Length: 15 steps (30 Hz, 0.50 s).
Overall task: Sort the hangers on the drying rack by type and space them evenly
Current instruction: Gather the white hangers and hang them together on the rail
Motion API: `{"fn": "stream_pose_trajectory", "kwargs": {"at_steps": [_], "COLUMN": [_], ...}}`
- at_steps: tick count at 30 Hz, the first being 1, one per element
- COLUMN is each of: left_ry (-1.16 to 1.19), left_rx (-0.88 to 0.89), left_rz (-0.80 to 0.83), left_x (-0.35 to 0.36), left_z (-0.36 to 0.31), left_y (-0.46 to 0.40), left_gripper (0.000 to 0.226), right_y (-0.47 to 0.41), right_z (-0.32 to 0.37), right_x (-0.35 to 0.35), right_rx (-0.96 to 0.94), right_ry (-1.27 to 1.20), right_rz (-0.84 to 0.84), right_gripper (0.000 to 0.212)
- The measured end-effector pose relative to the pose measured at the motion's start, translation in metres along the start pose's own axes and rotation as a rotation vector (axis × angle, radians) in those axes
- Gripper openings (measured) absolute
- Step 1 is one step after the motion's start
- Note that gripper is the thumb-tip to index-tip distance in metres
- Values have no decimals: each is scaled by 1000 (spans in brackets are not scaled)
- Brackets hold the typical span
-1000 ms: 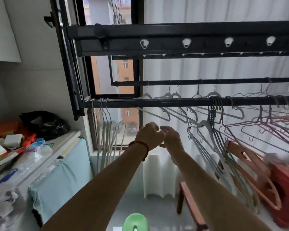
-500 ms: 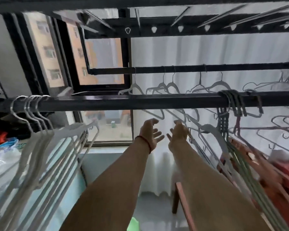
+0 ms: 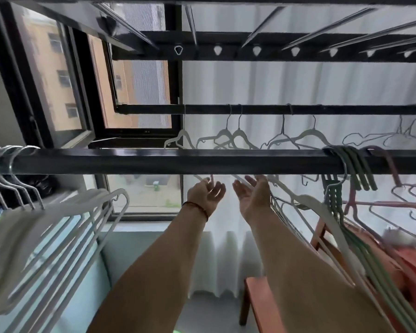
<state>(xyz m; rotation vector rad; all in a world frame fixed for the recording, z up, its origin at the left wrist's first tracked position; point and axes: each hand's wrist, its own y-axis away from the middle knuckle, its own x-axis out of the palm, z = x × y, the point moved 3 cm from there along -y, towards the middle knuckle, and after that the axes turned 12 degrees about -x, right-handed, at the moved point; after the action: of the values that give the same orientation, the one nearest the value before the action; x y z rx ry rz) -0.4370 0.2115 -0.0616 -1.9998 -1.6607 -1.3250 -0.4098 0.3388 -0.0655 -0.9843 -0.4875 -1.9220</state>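
The drying rack's near black bar (image 3: 178, 161) crosses the view just above my hands. Several white hangers (image 3: 58, 227) bunch at its left end. Several green hangers (image 3: 353, 169) and pink hangers (image 3: 389, 164) crowd its right part. A far bar (image 3: 250, 109) carries several grey hangers (image 3: 235, 138), unevenly spread. My left hand (image 3: 205, 194) and my right hand (image 3: 253, 195) reach up side by side below the near bar, fingers spread, holding nothing. My right hand is close to a white hanger (image 3: 308, 200) hanging at a slant.
A window (image 3: 135, 92) with a black frame is at left, a white curtain (image 3: 274, 87) behind the rack. A wooden stool (image 3: 257, 299) stands below right, with red items (image 3: 408, 260) beside it. An upper black rail with holes (image 3: 250, 50) runs overhead.
A second ago my hands were closed together below the bar. They have parted and opened, rising towards the near bar, and my head has tilted up and closer to the rack.
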Motion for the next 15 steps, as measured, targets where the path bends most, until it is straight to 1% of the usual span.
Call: {"fn": "stream_pose_trajectory", "kwargs": {"at_steps": [2, 4, 5, 7, 8, 11, 15], "left_ry": [-3, -41, -76, -142, -177, -245, -279], "left_rx": [23, 36, 44, 53, 64, 77, 84], "left_rz": [-22, -44, -58, -90, -116, -146, -85], "left_x": [-13, -23, -27, -33, -35, -40, -38], "left_z": [-5, -13, -18, -28, -33, -47, -58], "left_y": [6, 12, 14, 18, 19, 24, 30], "left_gripper": [23, 24, 26, 33, 35, 38, 37], "right_y": [4, 3, 2, -3, -4, -3, -1], "right_z": [-4, -11, -15, -23, -24, -25, -30], "right_x": [5, 7, 9, 14, 17, 28, 33], "right_rx": [40, 78, 99, 150, 182, 281, 303], "right_ry": [-159, -243, -273, -309, -303, -320, -371], "right_rz": [-13, -51, -72, -109, -112, -91, -62], "right_gripper": [36, 32, 37, 52, 54, 50, 44]}}
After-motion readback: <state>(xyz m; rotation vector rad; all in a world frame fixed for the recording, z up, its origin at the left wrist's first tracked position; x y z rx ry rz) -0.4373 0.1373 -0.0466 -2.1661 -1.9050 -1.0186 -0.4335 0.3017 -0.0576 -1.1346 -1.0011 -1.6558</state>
